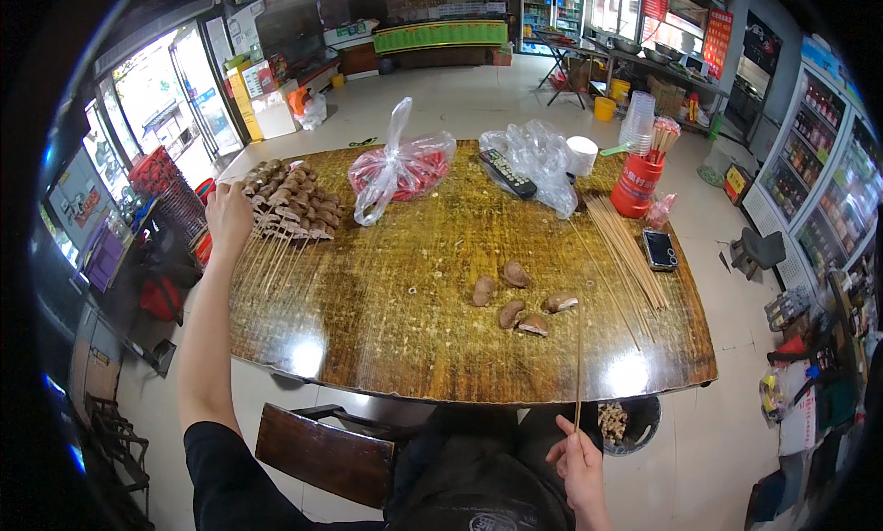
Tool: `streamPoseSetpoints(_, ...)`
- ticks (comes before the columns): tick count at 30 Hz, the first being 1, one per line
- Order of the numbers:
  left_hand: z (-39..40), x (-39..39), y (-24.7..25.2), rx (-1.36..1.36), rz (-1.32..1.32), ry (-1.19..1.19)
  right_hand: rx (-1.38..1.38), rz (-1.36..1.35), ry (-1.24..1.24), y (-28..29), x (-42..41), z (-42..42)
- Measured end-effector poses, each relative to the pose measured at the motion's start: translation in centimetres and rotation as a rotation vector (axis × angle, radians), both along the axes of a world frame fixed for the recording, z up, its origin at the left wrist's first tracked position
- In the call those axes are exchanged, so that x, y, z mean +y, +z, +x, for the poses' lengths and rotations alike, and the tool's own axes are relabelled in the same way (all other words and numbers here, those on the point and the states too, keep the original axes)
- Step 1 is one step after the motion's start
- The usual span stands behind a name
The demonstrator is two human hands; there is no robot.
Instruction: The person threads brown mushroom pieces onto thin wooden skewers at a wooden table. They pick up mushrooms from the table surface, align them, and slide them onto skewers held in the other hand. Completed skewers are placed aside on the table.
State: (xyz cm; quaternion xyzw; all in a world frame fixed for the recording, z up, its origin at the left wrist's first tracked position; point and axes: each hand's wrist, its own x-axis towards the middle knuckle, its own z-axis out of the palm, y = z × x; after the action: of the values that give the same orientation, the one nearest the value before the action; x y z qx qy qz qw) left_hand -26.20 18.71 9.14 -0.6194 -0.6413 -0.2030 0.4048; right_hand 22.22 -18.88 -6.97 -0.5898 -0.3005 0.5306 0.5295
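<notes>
My left hand [230, 215] reaches to the left end of a pile of skewered mushroom caps [293, 200] on the wooden table [414, 352]; its fingertips are partly hidden, so its hold cannot be told. Near the front edge, my right hand [578, 462] grips the lower end of a bamboo skewer [579, 365], which points away from me. Loose brown mushroom caps [511, 314] lie in a small group left of the skewer's tip. Farther right lies a bundle of bare bamboo skewers [624, 252].
At the table's back are a knotted bag of red items [400, 169], a remote control [508, 174], a clear plastic bag [545, 165], a paper roll [581, 156] and a red skewer holder [636, 186]. A phone [660, 249] lies right. A bin [631, 427] stands below; a wooden chair [324, 455] is left.
</notes>
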Motion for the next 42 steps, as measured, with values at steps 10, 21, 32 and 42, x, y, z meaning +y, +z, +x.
streamPoseSetpoints(10,27.4,-10.4,-6.3,-0.743,-1.041,-0.519,-0.385,-0.011,0.037,1.2,-0.7,0.3)
streamPoseSetpoints(21,30.6,-11.3,-12.6,-1.869,-0.969,-0.898,-0.077,-0.076,-0.076,1.3,-3.0,1.3)
streamPoseSetpoints(32,30.4,-16.7,-10.4,-2.485,-1.185,-1.016,-0.028,-0.058,0.085,1.0,-1.9,0.0)
streamPoseSetpoints(42,30.1,-16.6,-10.7,-2.384,-1.239,-1.020,-0.016,-0.080,0.055,1.5,-2.0,-0.4)
